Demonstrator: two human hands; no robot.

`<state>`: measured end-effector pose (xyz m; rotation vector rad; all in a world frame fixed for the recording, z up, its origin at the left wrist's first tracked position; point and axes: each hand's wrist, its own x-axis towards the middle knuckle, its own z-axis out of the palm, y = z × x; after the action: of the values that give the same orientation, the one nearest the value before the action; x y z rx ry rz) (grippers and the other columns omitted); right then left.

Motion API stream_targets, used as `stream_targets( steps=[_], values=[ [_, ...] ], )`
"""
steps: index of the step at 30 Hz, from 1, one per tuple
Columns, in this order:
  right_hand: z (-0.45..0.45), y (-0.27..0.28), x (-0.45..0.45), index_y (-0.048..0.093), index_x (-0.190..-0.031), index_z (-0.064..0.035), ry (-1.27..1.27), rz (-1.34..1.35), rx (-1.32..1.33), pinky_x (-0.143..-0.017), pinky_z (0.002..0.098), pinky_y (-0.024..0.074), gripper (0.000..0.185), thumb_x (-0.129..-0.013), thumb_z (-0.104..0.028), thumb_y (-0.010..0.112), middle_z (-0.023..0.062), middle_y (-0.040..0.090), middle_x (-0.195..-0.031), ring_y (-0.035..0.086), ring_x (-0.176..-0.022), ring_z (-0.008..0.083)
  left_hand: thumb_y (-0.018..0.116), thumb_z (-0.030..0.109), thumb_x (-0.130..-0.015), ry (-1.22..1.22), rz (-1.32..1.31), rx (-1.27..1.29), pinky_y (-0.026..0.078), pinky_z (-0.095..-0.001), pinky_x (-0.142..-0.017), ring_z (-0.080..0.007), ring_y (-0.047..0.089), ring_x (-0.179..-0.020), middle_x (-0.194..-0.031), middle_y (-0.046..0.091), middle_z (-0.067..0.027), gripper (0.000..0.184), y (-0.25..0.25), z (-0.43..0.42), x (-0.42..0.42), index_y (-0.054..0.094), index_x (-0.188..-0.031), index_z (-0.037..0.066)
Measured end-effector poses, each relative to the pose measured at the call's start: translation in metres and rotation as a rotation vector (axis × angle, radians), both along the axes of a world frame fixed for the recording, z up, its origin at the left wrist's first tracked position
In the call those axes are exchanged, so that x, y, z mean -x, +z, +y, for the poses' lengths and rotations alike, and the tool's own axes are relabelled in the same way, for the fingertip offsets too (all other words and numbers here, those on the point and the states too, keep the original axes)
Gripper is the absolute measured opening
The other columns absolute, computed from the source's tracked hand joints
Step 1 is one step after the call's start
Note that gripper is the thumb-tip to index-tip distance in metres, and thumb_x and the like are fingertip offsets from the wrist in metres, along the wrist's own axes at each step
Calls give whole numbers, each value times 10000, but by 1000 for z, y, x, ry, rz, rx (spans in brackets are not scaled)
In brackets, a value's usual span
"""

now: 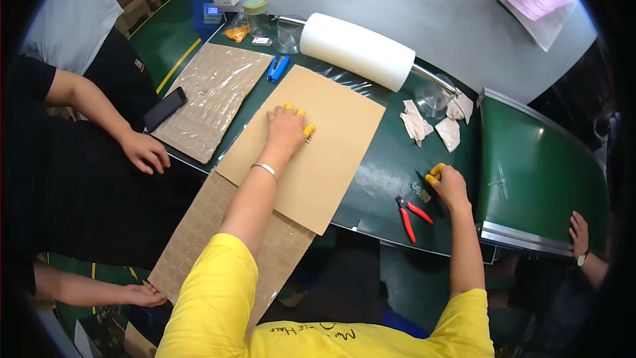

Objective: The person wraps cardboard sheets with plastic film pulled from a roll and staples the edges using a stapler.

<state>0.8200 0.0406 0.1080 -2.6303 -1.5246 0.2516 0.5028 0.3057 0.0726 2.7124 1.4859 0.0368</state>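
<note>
My left hand [286,131] lies with fingers spread on a flat brown cardboard sheet [338,139]; yellow finger cots cover several fingertips. Beneath that sheet a film-covered cardboard piece [199,232] sticks out toward the lower left. My right hand [450,187], also in yellow finger cots, is closed just above the green tabletop. A thin dark pointed tool [420,176] juts from its fingers; its kind is unclear. Below it are small shiny bits [421,192] and red-handled cutters [411,217] with their handles apart.
A co-worker's hand [144,295] touches the film-covered piece's corner; another person's hand [142,151] rests near a phone [165,109] on wrapped cardboard [212,93]. A film roll [358,50], blue stapler [278,68] and cloth scraps [415,122] lie behind. A green conveyor [543,172] stands right.
</note>
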Motion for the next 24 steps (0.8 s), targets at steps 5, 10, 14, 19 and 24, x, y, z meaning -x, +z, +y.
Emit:
stream_targets(
  steps=[5,10,14,19,24],
  values=[
    [1,3,1,667,-937,-7,-4,105,-8,-729,407,501,250,-793,-206,708,191,655,-885,635,-818,340,520,470,-902,-34,-100,-140,313,-550,-1029,-331,353,-1321,-1306,496,-208,527,-30,3,4,576,-1251,80],
    [11,12,9,661,-886,14,63,116,36,-715,394,499,271,-776,-221,740,179,652,-855,635,-796,318,503,479,-905,-13,-151,-93,281,-577,-1040,-336,300,-1357,-1317,492,-208,523,-37,3,5,587,-1253,98],
    [8,17,9,656,-854,15,55,149,131,-687,383,493,308,-734,-238,784,167,646,-790,629,-738,297,475,470,-922,-9,-65,12,232,-594,-1070,-335,250,-1392,-1419,402,-210,561,-28,4,6,475,-1383,151],
    [14,7,-9,619,-884,12,64,17,153,-676,428,501,271,-806,-231,709,194,656,-803,645,-762,347,464,485,-921,14,-101,36,167,-625,-1087,-326,179,-1420,-1462,349,-194,574,-24,4,9,466,-1391,155],
    [74,37,7,569,-1070,-31,132,-77,-102,-695,470,492,299,-904,-279,590,196,659,-806,637,-789,388,477,498,-905,22,-176,10,158,-665,-1066,-334,158,-1421,-1392,457,-160,548,-37,6,11,582,-1283,116]
  ],
)
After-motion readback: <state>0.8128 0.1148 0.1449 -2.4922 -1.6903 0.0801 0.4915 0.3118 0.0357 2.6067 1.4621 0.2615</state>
